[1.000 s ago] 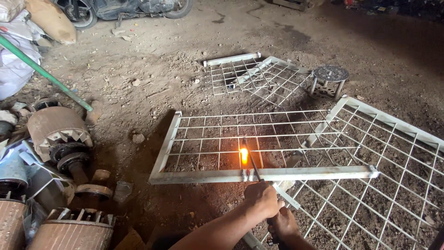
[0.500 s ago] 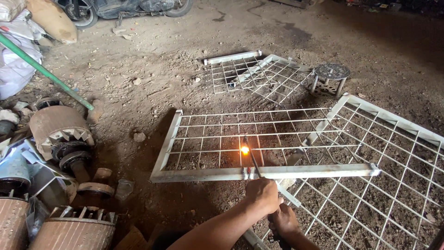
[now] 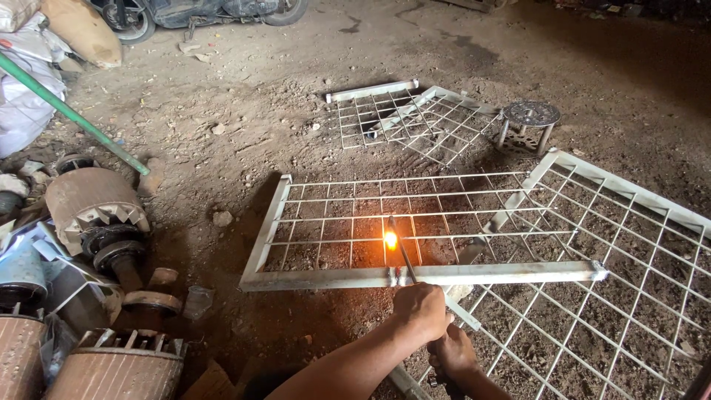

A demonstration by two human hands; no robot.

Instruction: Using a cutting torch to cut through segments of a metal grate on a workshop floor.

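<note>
In the head view much is cut off or hard to read. The right hand sits low at the bottom edge, partly behind the left hand, and the dark holder it grips is mostly hidden; its fingers look wrapped tight around that handle, though the part below the frame edge cannot be seen. Both forearms run out of the picture at the bottom. The far corner of the large white-painted wire grid panel on the right is cropped by the frame edge.

The left hand is curled into a loose fist, knuckles up, just on the near side of the frame bar; its fingers appear closed around the thin dark welding rod, but the contact itself is hidden under the hand, so the pinch cannot be told for certain. The left forearm reaches in diagonally from the lower middle.

The rod slants up and away from the hands, crossing the near bar of the white metal-framed wire mesh panel, which lies flat on the brown dirt floor. At the rod's tip an orange-yellow glow burns on a mesh wire, just beyond the bar. A smaller white mesh panel lies farther off, near a round grey metal stand. Rusty toothed rotors are heaped at the left.
</note>
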